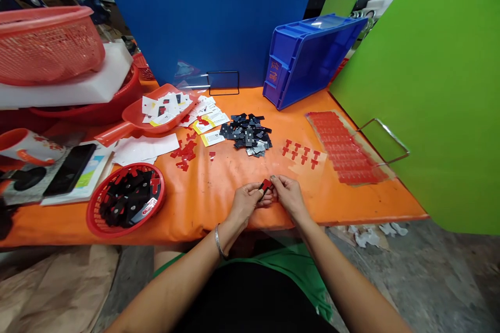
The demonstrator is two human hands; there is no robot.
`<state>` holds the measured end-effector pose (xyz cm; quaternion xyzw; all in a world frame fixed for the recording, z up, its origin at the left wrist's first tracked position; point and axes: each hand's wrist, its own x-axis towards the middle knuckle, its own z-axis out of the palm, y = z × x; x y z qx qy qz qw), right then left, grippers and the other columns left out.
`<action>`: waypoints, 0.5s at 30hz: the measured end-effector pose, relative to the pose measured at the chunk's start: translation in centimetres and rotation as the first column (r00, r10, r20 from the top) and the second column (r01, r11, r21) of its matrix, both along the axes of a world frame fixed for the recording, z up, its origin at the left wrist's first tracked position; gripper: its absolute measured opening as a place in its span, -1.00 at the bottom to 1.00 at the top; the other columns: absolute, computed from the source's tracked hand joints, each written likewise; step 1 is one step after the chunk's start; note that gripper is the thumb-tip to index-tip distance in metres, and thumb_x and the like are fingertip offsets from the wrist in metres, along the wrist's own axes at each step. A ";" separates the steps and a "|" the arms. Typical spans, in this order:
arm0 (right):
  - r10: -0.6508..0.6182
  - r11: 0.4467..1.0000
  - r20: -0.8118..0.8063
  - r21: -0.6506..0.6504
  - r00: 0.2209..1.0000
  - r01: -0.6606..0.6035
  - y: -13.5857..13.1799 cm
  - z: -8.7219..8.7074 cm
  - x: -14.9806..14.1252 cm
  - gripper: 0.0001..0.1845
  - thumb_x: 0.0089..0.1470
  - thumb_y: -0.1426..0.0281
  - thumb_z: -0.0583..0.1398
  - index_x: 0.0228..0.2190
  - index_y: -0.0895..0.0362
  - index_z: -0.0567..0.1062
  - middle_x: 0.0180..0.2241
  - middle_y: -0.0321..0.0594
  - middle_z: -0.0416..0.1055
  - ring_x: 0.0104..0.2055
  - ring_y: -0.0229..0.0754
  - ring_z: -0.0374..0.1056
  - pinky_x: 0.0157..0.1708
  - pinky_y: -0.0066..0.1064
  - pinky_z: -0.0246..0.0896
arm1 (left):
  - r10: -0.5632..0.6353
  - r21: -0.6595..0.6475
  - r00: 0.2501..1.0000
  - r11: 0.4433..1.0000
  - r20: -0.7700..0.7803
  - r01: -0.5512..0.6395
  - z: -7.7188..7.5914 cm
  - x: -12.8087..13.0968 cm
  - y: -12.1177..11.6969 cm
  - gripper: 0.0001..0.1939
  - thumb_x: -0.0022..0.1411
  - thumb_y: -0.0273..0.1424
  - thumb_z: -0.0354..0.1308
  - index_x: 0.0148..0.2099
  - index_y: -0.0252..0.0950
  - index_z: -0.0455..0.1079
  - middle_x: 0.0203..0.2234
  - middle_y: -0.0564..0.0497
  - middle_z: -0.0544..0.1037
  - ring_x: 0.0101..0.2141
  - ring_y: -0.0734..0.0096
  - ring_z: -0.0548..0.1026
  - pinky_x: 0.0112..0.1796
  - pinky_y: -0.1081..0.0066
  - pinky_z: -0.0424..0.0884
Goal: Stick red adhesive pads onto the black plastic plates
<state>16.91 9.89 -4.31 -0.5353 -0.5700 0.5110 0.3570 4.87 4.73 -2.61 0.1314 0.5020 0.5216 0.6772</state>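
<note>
My left hand (247, 201) and my right hand (288, 195) meet at the front edge of the orange table (219, 187). Both pinch one small piece (266, 185), red and black, between their fingertips. Just beyond the hands lie a few red T-shaped stickers (300, 152) on a clear sheet. Further back is a pile of small black and silver parts (247, 133). A round red basket (125, 199) with black parts stands to the left of my left hand.
A sheet of red stickers (344, 146) lies at the right. A tilted blue bin (308, 57) leans at the back. A red scoop (154, 112) holds white cards. Loose red bits (185, 153), a phone (70, 169), a mug (23, 146) and a pink basket (47, 41) sit left.
</note>
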 end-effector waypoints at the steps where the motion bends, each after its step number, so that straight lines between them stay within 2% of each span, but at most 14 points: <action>1: -0.010 1.000 0.000 0.008 1.000 0.010 0.0 -0.1 0.0 -0.57 0.00 0.07 0.12 -0.68 0.12 0.30 -0.75 -0.37 0.19 -0.67 -0.32 0.09 -0.66 -0.48 0.00 | -0.013 -0.011 1.000 1.000 0.010 0.013 0.3 -0.1 0.1 -0.84 0.01 -0.54 0.22 -0.28 -0.46 0.42 -0.49 -0.12 0.57 -0.51 0.40 0.55 -0.37 0.41 0.50; 4: -0.009 0.999 -0.002 0.040 1.000 0.009 -0.3 -0.1 -0.2 -0.56 0.03 0.05 0.08 -0.64 0.12 0.33 -0.70 -0.35 0.24 -0.63 -0.30 0.14 -0.62 -0.47 0.05 | -0.076 0.043 0.994 0.996 0.073 0.073 2.0 -0.9 0.2 -0.80 -0.01 -0.56 0.24 -0.25 -0.47 0.43 -0.43 -0.16 0.58 -0.45 0.40 0.56 -0.33 0.44 0.49; 7: -0.004 1.000 -0.002 0.018 1.000 0.005 -0.6 0.1 -0.4 -0.57 0.05 0.04 0.05 -0.55 0.13 0.39 -0.66 -0.31 0.29 -0.62 -0.28 0.17 -0.60 -0.46 0.08 | -0.113 0.160 0.991 0.982 0.077 0.099 4.5 -3.4 -0.1 -0.74 0.00 -0.49 0.26 -0.20 -0.46 0.44 -0.34 -0.19 0.58 -0.38 0.36 0.56 -0.23 0.38 0.48; 9: 0.026 0.999 0.019 0.019 0.999 -0.026 -0.7 0.3 -0.4 -0.59 0.03 0.06 0.08 -0.54 0.14 0.39 -0.65 -0.31 0.30 -0.62 -0.27 0.17 -0.61 -0.46 0.07 | -0.071 0.203 0.997 0.976 -0.021 0.074 6.0 -6.4 -0.6 -0.70 0.02 -0.40 0.27 -0.17 -0.43 0.44 -0.30 -0.19 0.57 -0.36 0.35 0.56 -0.20 0.34 0.47; 11: 0.082 0.994 0.067 0.073 0.994 -0.087 -0.7 0.6 -0.5 -0.64 0.00 0.11 0.12 -0.56 0.14 0.39 -0.63 -0.30 0.30 -0.60 -0.27 0.18 -0.60 -0.46 0.08 | 0.038 0.245 0.977 0.969 -0.212 0.015 7.0 -10.2 -1.6 -0.66 0.02 -0.31 0.27 -0.16 -0.40 0.44 -0.30 -0.16 0.58 -0.35 0.33 0.55 -0.19 0.31 0.46; 13: 0.115 0.979 0.132 0.154 0.984 -0.135 -0.4 0.9 -0.6 -0.70 0.00 0.16 0.14 -0.56 0.13 0.40 -0.60 -0.29 0.32 -0.56 -0.24 0.21 -0.57 -0.44 0.10 | 0.187 0.284 0.863 0.957 -0.469 -0.053 7.6 -14.4 -3.0 -0.60 0.02 -0.23 0.26 -0.14 -0.38 0.43 -0.30 -0.13 0.58 -0.34 0.31 0.55 -0.19 0.29 0.45; 14: 0.114 0.969 0.167 0.200 0.979 -0.146 -0.2 1.1 -0.7 -0.72 0.00 0.19 0.13 -0.55 0.13 0.41 -0.58 -0.28 0.34 -0.54 -0.23 0.23 -0.54 -0.43 0.12 | 0.263 0.294 0.745 0.951 -0.613 -0.093 7.7 -16.5 -3.9 -0.59 0.01 -0.19 0.24 -0.14 -0.37 0.44 -0.30 -0.10 0.57 -0.34 0.30 0.54 -0.21 0.31 0.45; 15: 0.104 0.956 0.206 0.250 0.973 -0.155 0.2 1.3 -0.9 -0.75 0.01 0.22 0.13 -0.54 0.13 0.43 -0.55 -0.26 0.37 -0.51 -0.21 0.26 -0.51 -0.41 0.14 | 0.287 0.281 0.589 0.954 -0.756 -0.104 7.8 -18.4 -4.7 -0.59 0.03 -0.17 0.22 -0.14 -0.35 0.45 -0.31 -0.08 0.58 -0.33 0.29 0.54 -0.23 0.33 0.44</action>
